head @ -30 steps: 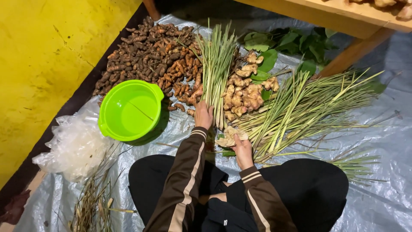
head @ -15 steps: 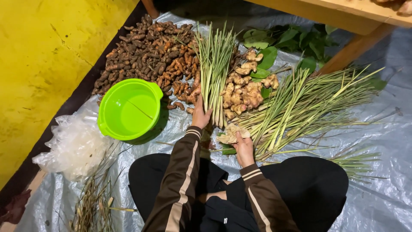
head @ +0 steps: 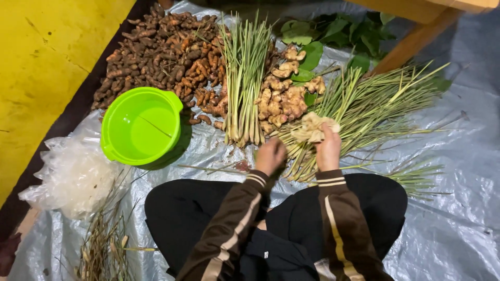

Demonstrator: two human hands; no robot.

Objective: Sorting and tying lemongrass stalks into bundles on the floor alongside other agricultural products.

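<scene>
R hand point(head: 328, 150) grips ginger piece point(head: 311, 127), long axis sideways; L hand point(head: 271, 155) clenched.

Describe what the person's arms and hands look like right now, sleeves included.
Both hands, left hand and right hand, are bare, no gloves. Both arms wear long dark brown sleeves with tan stripes along their length and tan bands at the ribbed cuffs.

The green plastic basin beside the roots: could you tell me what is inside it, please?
The green plastic basin looks empty apart from one thin stalk lying across its bottom. The sheet under it is hidden.
</scene>
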